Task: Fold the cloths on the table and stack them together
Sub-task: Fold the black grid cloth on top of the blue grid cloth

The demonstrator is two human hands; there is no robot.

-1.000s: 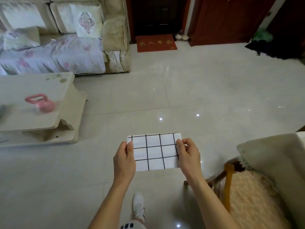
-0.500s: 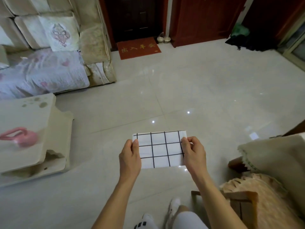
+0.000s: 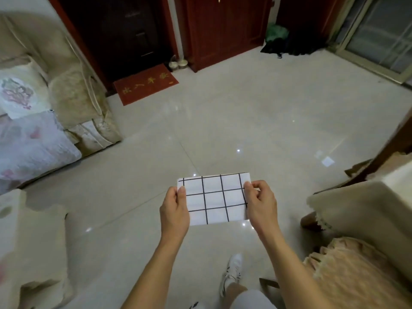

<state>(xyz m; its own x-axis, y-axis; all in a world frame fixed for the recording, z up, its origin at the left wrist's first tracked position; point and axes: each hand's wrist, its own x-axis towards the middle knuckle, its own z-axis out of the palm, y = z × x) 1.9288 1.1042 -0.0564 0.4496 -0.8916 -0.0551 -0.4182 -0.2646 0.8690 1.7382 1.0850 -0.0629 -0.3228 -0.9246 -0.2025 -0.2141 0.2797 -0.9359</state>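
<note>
the folded cloth is held flat in the air between the grips, its long axis running hand to hand, one short edge pinched by the left hand, the other by the right hand.

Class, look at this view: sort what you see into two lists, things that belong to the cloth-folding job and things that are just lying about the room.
Part of the job:
checked cloth, folded, held over the floor
left hand, grip on its left edge
right hand, grip on its right edge

Just lying about:
red doormat
sofa
patterned cushion
green bag
white shoe
</note>
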